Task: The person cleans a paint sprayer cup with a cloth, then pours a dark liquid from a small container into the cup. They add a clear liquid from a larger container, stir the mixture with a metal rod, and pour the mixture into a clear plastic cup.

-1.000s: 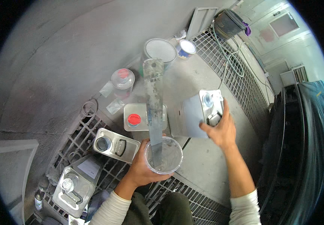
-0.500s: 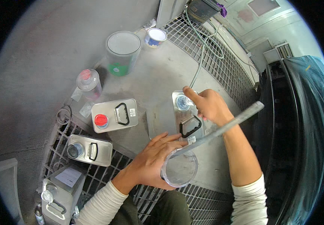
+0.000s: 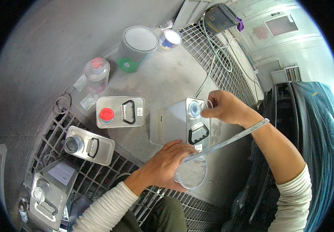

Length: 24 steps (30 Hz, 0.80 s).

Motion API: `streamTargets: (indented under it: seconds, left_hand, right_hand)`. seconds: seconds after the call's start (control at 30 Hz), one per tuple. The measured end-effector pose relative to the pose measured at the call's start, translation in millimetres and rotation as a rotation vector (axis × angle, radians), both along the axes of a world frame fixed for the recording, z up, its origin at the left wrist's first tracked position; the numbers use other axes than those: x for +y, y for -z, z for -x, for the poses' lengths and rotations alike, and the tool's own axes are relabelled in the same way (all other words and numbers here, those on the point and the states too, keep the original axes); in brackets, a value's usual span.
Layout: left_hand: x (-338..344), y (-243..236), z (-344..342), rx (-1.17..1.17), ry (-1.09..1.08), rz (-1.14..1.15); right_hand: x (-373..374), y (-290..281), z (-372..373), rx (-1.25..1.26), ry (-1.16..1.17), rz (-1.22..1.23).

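My left hand is wrapped round a clear plastic cup. From the cup's rim a long grey stirring stick slants up to the right, passing in front of my right forearm. Just beyond the cup stands a rectangular metal can with a black folding handle and a bluish see-through spout. At the spout's right side, my right hand pinches a clear ring-shaped cap between thumb and fingers. The cup's contents, if any, are hard to make out.
Left of it are a red-capped metal can, a dark-capped can and another can on floor grating. Farther off stand a clear bottle, a large tin and a small tin. A hose and film-covered vehicle lie right.
My right hand has shifted to the right off the spout's top, and the clear cap now shows between its fingers. My left hand keeps its hold on the cup. The whole view has shifted slightly.
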<state>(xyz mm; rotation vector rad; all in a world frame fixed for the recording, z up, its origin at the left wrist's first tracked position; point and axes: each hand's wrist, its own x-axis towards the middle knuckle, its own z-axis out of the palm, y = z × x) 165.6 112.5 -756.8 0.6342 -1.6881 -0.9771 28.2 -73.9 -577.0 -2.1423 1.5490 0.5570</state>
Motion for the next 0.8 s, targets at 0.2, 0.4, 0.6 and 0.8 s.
streamTargets:
  seconds: [0.2,0.4,0.6,0.8]
  left_hand:
    - [8.3,-5.2,-10.1,0.062,-0.010,-0.110]
    - [18.2,-5.0,-57.1,0.032,-0.202,-0.366]
    - [20.2,-5.6,-77.4,0.207,-0.315,-0.366]
    - [32.6,-8.8,-79.3,0.238,-0.395,-0.461]
  right_hand:
    - [8.1,-22.5,33.3,-0.087,-0.761,0.501]
    - [158.9,112.2,95.2,-1.067,0.917,0.828]
    - [207.0,249.5,38.8,-0.941,0.783,0.804]
    - [157.5,251.2,9.4,-1.108,0.803,0.990]
